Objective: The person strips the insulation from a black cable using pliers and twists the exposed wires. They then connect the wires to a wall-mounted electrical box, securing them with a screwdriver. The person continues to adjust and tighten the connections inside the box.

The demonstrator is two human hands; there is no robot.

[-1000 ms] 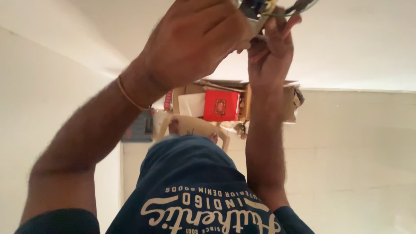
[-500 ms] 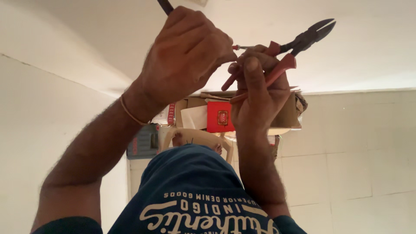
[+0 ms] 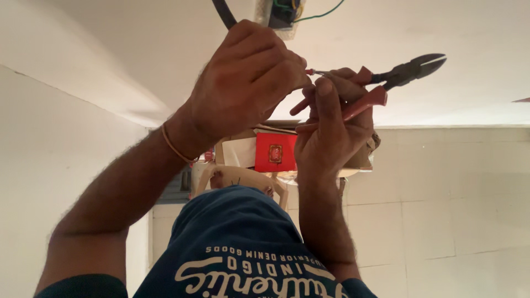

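Observation:
Both my hands are raised in front of a white surface. My left hand (image 3: 243,77) pinches the end of a thin red wire (image 3: 312,72) between thumb and fingertips. Fingertip to fingertip with it, my right hand (image 3: 331,129) grips red-handled cutting pliers (image 3: 406,70). Their dark jaws point right, only slightly apart and with nothing in them. Above the hands, a black cable (image 3: 223,13) and green wires (image 3: 320,11) come out of a small open wall box (image 3: 281,12).
Behind the hands, a red box (image 3: 274,152) sits among cardboard boxes (image 3: 237,152) on a shelf, with a beige plastic chair (image 3: 243,175) by it. A pale tiled surface (image 3: 441,209) fills the right side. My blue printed shirt (image 3: 237,248) covers the bottom.
Both hands have dropped from the top edge into the middle of the view. The pliers and the wall box with its wires now show fully.

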